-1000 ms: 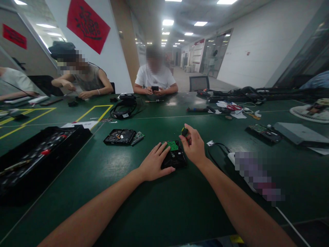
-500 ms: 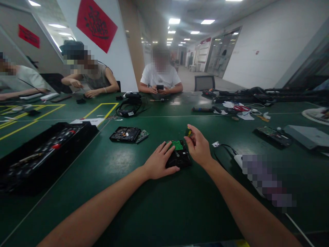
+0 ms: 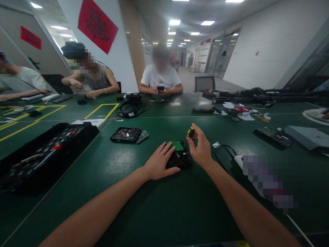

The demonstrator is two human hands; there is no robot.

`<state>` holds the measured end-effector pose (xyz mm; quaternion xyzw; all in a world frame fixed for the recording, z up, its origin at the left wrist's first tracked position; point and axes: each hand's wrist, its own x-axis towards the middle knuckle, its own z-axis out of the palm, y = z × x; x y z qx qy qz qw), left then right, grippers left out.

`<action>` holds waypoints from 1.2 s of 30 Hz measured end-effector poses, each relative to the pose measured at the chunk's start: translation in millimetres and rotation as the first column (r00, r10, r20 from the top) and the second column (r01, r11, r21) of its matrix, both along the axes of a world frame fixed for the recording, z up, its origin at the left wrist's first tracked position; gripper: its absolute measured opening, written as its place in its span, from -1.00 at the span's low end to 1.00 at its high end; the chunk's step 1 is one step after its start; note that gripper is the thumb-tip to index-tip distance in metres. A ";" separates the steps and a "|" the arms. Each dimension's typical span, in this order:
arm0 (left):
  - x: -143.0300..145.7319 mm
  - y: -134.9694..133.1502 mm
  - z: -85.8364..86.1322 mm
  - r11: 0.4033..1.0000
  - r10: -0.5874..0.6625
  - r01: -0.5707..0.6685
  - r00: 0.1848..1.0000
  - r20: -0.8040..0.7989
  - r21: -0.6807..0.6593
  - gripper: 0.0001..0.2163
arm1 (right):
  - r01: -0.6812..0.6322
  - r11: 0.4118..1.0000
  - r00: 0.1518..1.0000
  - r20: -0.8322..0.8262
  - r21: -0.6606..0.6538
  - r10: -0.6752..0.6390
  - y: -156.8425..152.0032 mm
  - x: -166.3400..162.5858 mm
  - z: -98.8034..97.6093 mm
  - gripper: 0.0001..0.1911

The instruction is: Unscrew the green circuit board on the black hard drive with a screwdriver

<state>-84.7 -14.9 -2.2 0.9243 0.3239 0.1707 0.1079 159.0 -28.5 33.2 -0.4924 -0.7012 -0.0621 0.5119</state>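
A black hard drive (image 3: 181,160) with a green circuit board (image 3: 178,145) on its upper face lies on the table in front of me. My left hand (image 3: 158,161) rests across its left side, fingers stretched out and spread, thumb along the near edge. Between the thumb and fingertips of my right hand (image 3: 200,145) is a screwdriver with a short yellow-and-black handle (image 3: 190,131). It is held just above the drive's right far corner; its shaft cannot be made out. Left of the drive lie an opened hard drive (image 3: 125,134) and a loose circuit board (image 3: 143,136).
A long black bin (image 3: 48,151) of parts stands at the left. To the right are a cabled white device (image 3: 253,176), another drive (image 3: 272,136) and a grey box (image 3: 307,136). A headset (image 3: 130,108) lies farther back. Several people sit across the green table (image 3: 144,212).
The screwdriver handle has tilted, showing more of its yellow, and my right hand has shifted slightly right. My left hand stays on the drive.
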 end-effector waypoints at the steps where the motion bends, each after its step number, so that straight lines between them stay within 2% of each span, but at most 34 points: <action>1: 0.0 0.1 0.1 1.000 0.001 -0.001 1.000 -0.003 -0.001 -0.08 | -0.007 1.000 1.000 -0.004 -0.004 0.007 -0.2 -0.5 -1.1 -0.39; 10: -0.1 0.8 -1.3 1.000 0.004 -0.003 0.999 -0.032 0.001 -0.06 | -0.021 0.999 1.000 0.022 0.050 0.020 -1.1 -1.9 0.6 -0.41; 16: -1.0 1.0 -0.9 1.000 -0.002 0.002 1.000 -0.019 0.003 -0.07 | -0.079 0.997 0.997 0.011 0.013 0.079 -3.6 -7.6 -3.2 -0.35; 22: -0.2 0.5 1.5 1.000 0.005 -0.006 0.999 -0.033 -0.011 -0.05 | -0.026 0.998 1.000 -0.010 0.063 0.027 0.1 -3.7 -2.1 -0.36; 27: -0.5 -0.3 2.3 1.000 0.003 -0.004 1.000 -0.020 -0.015 -0.08 | -0.061 0.998 0.998 -0.013 0.022 0.061 -2.1 -4.2 -1.1 -0.36; 29: -0.8 -0.7 2.5 1.000 0.003 -0.003 1.000 -0.008 -0.016 -0.08 | -0.068 0.997 0.998 -0.001 0.027 0.068 -3.2 -4.8 -0.6 -0.34; 34: -1.1 -1.1 1.8 1.000 0.002 -0.002 1.000 0.016 -0.015 -0.08 | 0.004 0.999 0.999 0.053 0.050 -0.006 -4.6 -4.8 3.8 -0.40; 36: -0.9 -1.0 1.6 1.000 -0.001 0.002 1.000 0.020 -0.016 -0.08 | -0.016 0.999 0.997 0.072 0.034 0.014 -5.4 -5.4 5.1 -0.39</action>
